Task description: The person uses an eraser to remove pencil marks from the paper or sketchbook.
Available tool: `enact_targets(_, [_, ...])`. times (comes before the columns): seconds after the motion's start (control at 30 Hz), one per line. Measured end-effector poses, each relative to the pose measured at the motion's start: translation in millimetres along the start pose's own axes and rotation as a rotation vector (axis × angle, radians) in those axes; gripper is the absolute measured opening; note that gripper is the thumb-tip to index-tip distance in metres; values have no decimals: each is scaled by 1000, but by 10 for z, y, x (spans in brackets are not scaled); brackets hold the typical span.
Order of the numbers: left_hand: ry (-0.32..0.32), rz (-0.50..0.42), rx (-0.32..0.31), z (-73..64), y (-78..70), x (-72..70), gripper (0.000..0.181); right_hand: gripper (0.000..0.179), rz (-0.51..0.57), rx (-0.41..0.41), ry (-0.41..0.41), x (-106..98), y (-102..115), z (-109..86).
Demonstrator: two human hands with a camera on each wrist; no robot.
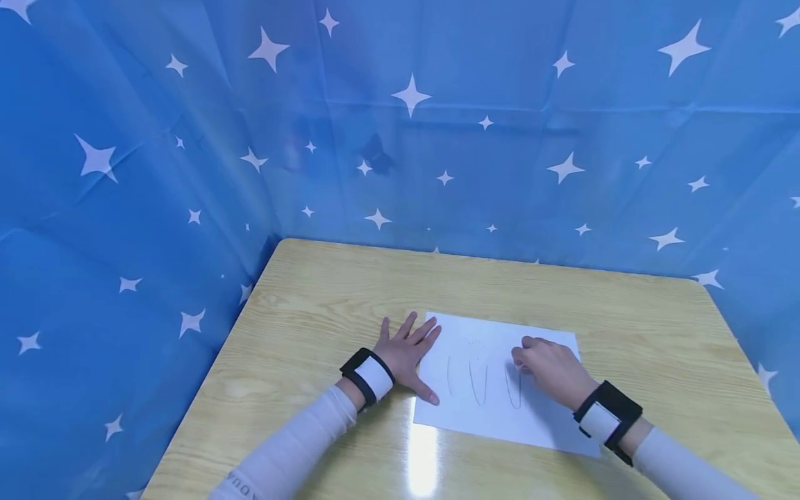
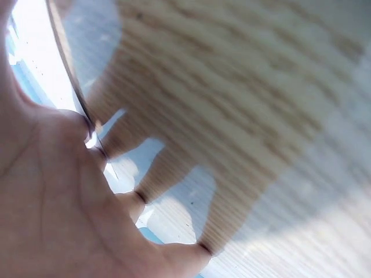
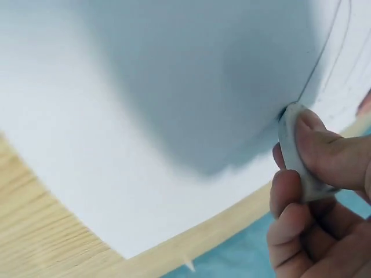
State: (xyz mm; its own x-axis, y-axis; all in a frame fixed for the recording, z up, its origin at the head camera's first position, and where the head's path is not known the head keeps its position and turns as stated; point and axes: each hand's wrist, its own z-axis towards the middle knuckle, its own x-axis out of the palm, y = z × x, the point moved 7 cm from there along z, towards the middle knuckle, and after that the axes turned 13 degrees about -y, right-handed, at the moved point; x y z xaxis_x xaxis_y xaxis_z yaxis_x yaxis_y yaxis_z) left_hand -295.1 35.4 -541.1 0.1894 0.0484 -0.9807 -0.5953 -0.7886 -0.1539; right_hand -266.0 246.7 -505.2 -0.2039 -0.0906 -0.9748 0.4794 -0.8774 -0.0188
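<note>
A white sheet of paper (image 1: 462, 417) lies on the table, bearing several thin curved pencil lines (image 1: 478, 403). With fingers spread, my left hand (image 1: 405, 355) rests across the sheet's left edge, partly on the wood. My right hand (image 1: 556, 371) is over the right part of the paper, at the rightmost U-shaped line. In the right wrist view, its thumb and fingers pinch a whitish eraser (image 3: 290, 142), whose dark-smudged tip touches the paper at the end of a line. The head view hides the eraser behind the hand.
The light wooden table (image 1: 325, 278) extends around the sheet, with a bright reflection near its front. Blue curtains with white stars (image 1: 469, 146) hang behind and beside it. Faint small specks (image 1: 478, 342) show on the paper above the lines.
</note>
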Motion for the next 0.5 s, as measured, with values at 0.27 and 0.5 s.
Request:
enact_targets(0.27, [-1, -13, -15, -48, 65, -18, 129, 17, 44, -44, -95, 40, 432, 456])
enact_targets(0.5, [-20, -25, -23, -2, 42, -1, 127, 21, 32, -146, -109, 164, 836, 748])
